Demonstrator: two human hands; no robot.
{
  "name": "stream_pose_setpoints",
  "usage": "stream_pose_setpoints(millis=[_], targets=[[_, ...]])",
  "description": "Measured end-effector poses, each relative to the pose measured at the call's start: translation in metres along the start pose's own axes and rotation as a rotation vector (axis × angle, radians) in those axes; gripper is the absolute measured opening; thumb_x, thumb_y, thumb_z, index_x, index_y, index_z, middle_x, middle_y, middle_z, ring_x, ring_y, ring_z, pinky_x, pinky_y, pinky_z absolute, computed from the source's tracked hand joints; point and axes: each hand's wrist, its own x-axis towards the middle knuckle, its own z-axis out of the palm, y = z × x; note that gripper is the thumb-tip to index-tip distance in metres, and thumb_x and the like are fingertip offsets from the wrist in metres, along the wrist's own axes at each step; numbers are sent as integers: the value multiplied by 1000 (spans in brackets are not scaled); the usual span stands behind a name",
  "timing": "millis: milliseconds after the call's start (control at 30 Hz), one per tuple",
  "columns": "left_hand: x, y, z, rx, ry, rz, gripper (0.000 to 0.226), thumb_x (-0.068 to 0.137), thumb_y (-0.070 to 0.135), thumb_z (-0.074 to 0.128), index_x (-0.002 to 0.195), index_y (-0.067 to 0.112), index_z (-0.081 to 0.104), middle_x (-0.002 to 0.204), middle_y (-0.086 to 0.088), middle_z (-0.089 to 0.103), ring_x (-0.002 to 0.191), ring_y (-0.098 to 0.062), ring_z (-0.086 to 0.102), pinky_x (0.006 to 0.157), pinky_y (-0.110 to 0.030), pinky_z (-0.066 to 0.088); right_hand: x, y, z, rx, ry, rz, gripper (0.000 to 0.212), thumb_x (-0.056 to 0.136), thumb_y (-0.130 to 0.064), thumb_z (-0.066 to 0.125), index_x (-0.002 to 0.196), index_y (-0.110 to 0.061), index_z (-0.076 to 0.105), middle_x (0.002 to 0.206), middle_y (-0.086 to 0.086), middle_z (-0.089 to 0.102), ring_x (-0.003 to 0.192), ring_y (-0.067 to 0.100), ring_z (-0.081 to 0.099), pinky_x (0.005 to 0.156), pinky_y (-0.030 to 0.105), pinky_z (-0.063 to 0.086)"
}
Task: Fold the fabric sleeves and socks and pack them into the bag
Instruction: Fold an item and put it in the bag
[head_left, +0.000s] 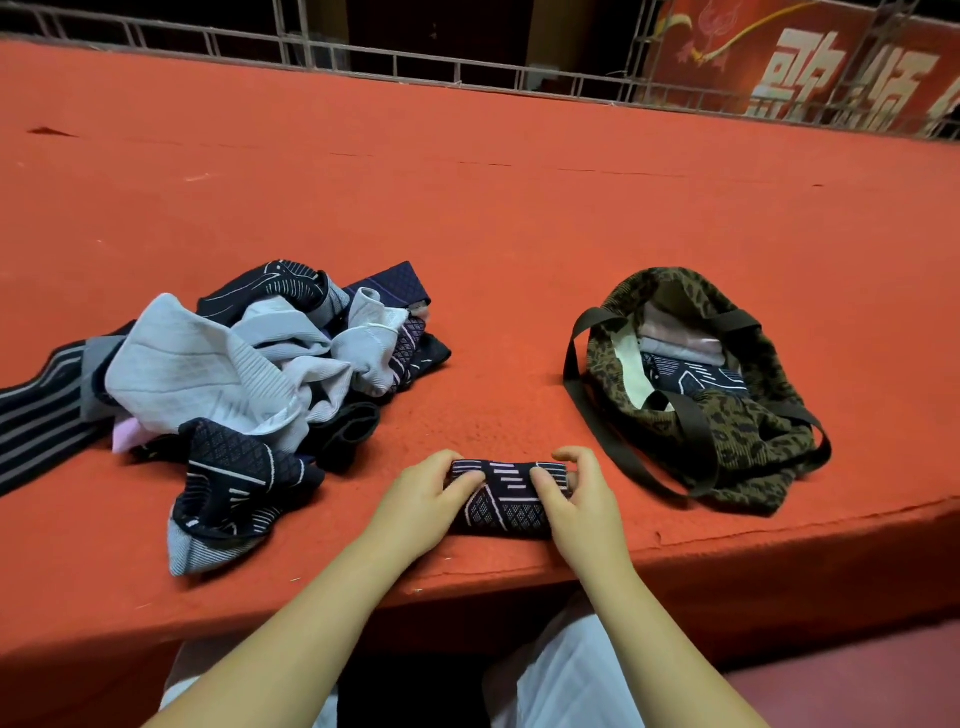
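2 hands (421, 499) (576, 499), 1 folded sleeve (506, 499), 1 bag (737, 431)

Folded dark patterned sleeve (503, 500) lies between unfolded pile (228, 384) and open leopard-print bag (717, 395).

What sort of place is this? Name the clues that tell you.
Probably a stage or event platform: a broad red carpeted surface, a metal truss railing along its far edge, and a red banner with large characters behind.

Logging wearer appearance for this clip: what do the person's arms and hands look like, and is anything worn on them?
Both forearms are bare, with no sleeves in view. The left hand and right hand wear no gloves, rings or watch that show. Nails look short and unpainted.
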Motion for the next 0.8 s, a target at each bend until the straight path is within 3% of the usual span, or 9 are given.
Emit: stream_pose_setpoints(millis=[133,233,367,533,600,667,733,800], targets=[[13,-4,9,329,71,-78,35,90,52,46,93,21,63,102,2,60,107,-21,49,92,-35,33,15,-5,1,-430,-61,61,25,87,-51,53,92,-27,54,89,-6,65,88,19,60,70,32,42],[19,-5,11,351,64,-144,39,84,61,49,95,25,62,113,6,55,115,-20,41,100,-37,27,21,-2,5,-658,-51,40,35,88,-58,45,92,-23,52,97,-2,61,97,24,57,77,36,42],[22,-5,9,405,-7,-174,52,78,69,50,104,26,64,125,11,46,125,-17,32,114,-44,11,22,6,3,-739,-57,61,45,86,-65,40,89,-23,55,101,0,57,103,26,52,85,40,38],[17,-5,13,419,-102,-169,55,81,65,49,115,23,59,138,8,38,138,-18,20,115,-47,-2,17,6,-1,-713,-148,59,43,87,-64,40,77,-23,48,101,-1,56,102,24,48,87,38,35],[15,-3,15,243,-37,-119,39,86,53,53,110,23,57,124,7,52,130,-17,36,112,-39,14,15,5,-2,-555,-162,38,37,91,-56,43,80,-21,49,99,-2,59,99,23,51,88,38,38],[13,9,19,-165,33,-107,17,88,36,60,93,21,56,92,7,62,96,-15,56,86,-20,38,12,1,-7,-143,-142,53,27,93,-42,50,85,-17,52,92,-4,61,90,16,57,84,37,42],[15,29,25,-414,69,-97,12,88,24,62,84,20,51,78,7,58,75,-11,54,64,-15,40,13,-3,-17,170,-79,70,16,93,-34,53,93,-18,54,90,-6,61,85,9,59,82,33,44],[27,47,32,-448,106,-84,11,89,23,62,85,20,51,78,8,58,71,-6,53,61,-13,41,20,-5,-35,327,-41,71,15,88,-39,57,98,-29,53,96,-5,62,91,11,62,84,36,49]])
